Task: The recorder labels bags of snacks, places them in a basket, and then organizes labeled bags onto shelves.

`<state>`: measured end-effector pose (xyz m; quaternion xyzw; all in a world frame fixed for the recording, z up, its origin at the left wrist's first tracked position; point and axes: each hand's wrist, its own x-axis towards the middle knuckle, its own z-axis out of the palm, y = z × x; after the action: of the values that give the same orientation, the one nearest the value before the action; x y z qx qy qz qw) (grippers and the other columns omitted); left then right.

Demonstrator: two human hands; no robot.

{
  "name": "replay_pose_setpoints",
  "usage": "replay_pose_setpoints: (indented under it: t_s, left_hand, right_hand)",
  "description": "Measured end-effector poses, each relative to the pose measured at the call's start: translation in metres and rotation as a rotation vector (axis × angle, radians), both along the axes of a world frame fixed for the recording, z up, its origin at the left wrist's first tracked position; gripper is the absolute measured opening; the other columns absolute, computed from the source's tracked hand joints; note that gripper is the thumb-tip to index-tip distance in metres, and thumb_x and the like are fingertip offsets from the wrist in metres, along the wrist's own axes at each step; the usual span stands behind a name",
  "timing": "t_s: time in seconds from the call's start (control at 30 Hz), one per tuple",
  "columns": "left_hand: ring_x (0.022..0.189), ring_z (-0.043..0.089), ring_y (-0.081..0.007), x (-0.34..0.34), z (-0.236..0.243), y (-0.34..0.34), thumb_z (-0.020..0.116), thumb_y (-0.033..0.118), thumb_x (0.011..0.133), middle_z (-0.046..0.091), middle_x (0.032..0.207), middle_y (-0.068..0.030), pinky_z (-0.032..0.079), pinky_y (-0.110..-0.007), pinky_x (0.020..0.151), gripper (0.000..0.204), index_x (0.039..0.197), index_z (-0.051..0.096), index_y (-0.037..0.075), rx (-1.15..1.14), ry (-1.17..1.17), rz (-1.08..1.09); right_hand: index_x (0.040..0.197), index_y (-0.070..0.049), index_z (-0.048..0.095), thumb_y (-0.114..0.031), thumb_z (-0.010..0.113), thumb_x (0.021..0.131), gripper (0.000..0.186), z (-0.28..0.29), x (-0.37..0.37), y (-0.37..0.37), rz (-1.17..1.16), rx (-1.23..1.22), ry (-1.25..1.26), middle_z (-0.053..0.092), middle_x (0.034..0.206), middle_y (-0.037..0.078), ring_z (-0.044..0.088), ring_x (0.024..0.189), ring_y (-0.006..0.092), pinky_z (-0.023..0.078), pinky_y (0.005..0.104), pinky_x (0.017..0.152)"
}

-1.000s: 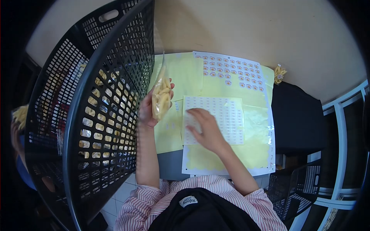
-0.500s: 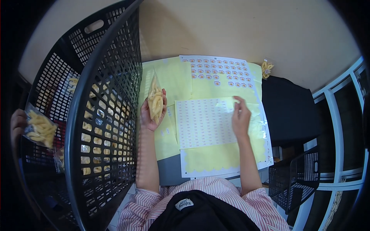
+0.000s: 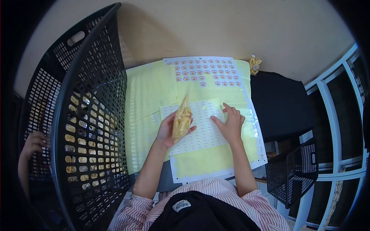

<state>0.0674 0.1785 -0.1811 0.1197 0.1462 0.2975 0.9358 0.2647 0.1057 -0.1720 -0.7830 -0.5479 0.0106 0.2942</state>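
My left hand [image 3: 167, 130] holds a clear plastic bag [image 3: 182, 121] of pale yellow snack sticks, its narrow end pointing up and away from me. Beneath the bag lies a sheet of small printed labels [image 3: 208, 133], partly covered by it. My right hand [image 3: 232, 123] hovers at that sheet's right edge, thumb and fingers apart. Whether a label sticks to a fingertip is too small to make out. Farther back is a sheet of round orange-and-white stickers [image 3: 206, 67], with some places in its rows bare.
A tall black perforated crate [image 3: 88, 115] stands at my left with several snack bags inside. Another person's hand [image 3: 36, 144] is at its far left side. One more snack bag [image 3: 254, 65] rests by the wall, near a black cloth [image 3: 281, 104]. A smaller black crate [image 3: 293, 173] sits lower right.
My left hand has carried the bag rightward over the label sheet. My right hand has shifted slightly left. The other person's hand no longer shows the bag it held.
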Motion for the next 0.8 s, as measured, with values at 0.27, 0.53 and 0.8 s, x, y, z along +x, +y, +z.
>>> replay_pose_setpoints:
  t_s: [0.27, 0.53, 0.8]
  left_hand:
    - [0.093, 0.049, -0.0211, 0.005, -0.009, 0.001, 0.033, 0.027, 0.086, 0.052, 0.098, -0.0091, 0.032, -0.044, 0.094, 0.038, 0.112, 0.043, 0.001, 0.016, 0.127, -0.034]
    - [0.094, 0.049, -0.0225, 0.005, -0.009, 0.002, 0.034, 0.027, 0.085, 0.053, 0.099, -0.0095, 0.032, -0.045, 0.094, 0.039, 0.112, 0.043, 0.001, -0.006, 0.135, -0.027]
    - [0.095, 0.049, -0.0226, 0.005, -0.007, 0.001, 0.034, 0.028, 0.085, 0.053, 0.098, -0.009, 0.032, -0.046, 0.094, 0.039, 0.112, 0.043, 0.001, -0.013, 0.152, -0.015]
  right_hand:
    - [0.101, -0.003, 0.054, -0.002, 0.064, 0.066, 0.037, -0.009, 0.006, 0.007, 0.04, 0.22, 0.645, 0.055, 0.087, 0.006, 0.054, 0.076, 0.0139, 0.04, 0.0271, 0.069]
    - [0.097, 0.0, 0.058, 0.0, 0.06, 0.071, 0.026, -0.008, 0.005, 0.006, 0.013, 0.192, 0.916, 0.059, 0.08, 0.007, 0.054, 0.072, 0.0104, 0.044, 0.0218, 0.065]
    - [0.093, 0.0, 0.059, 0.001, 0.058, 0.07, 0.024, -0.007, 0.0, 0.005, 0.001, 0.239, 0.683, 0.06, 0.078, 0.01, 0.055, 0.069, 0.0136, 0.044, 0.0243, 0.065]
